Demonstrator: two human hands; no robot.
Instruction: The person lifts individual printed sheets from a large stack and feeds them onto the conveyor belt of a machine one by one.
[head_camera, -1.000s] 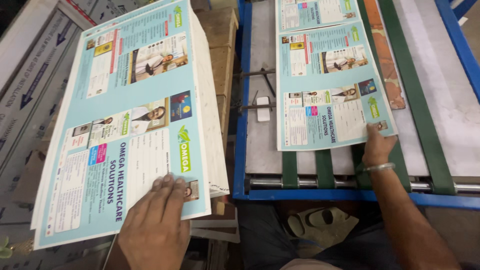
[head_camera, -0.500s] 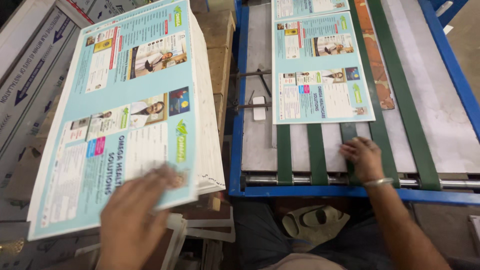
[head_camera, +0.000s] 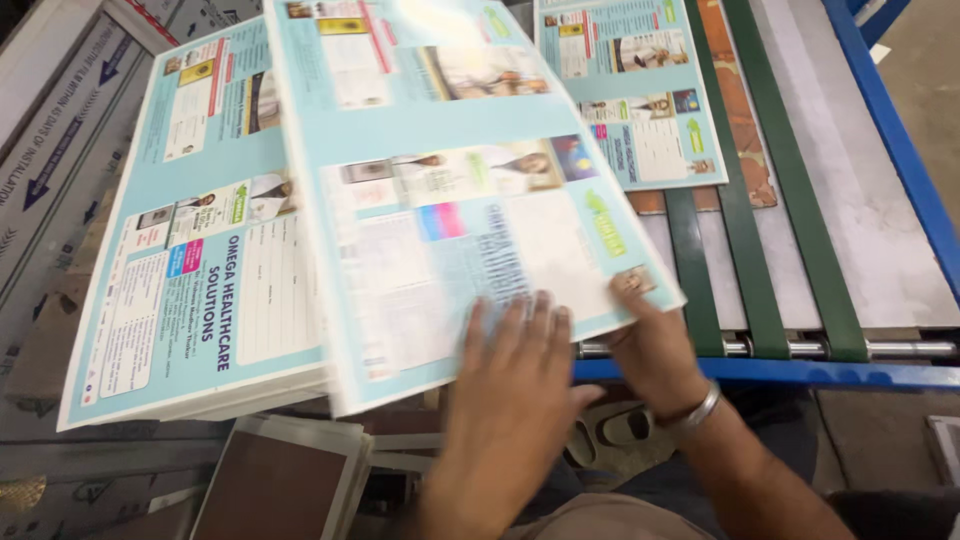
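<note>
Since half a second ago, top sheet's off the stack, swung toward the feeder. Left hand (head_camera: 510, 385) flat on the large pale-blue printed card sheet (head_camera: 450, 210), fingers spread; right hand (head_camera: 650, 345) pinches its near right corner. Sheet hangs between the stack of matching sheets (head_camera: 200, 270) and blue-framed table with green belts (head_camera: 760, 260). Looks light, glossy, floppy mid-span; best held at edges.

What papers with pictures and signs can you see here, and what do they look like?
Lifted sheet: middle, big light-blue printed rectangle with small photos, left hand on top of it, right hand at its corner.
Stack of sheets: left, the same light-blue prints piled up.
Sheet on the conveyor: top right, light blue, lying on green belts.
Cardboard box: far left, white with blue arrows.
</note>
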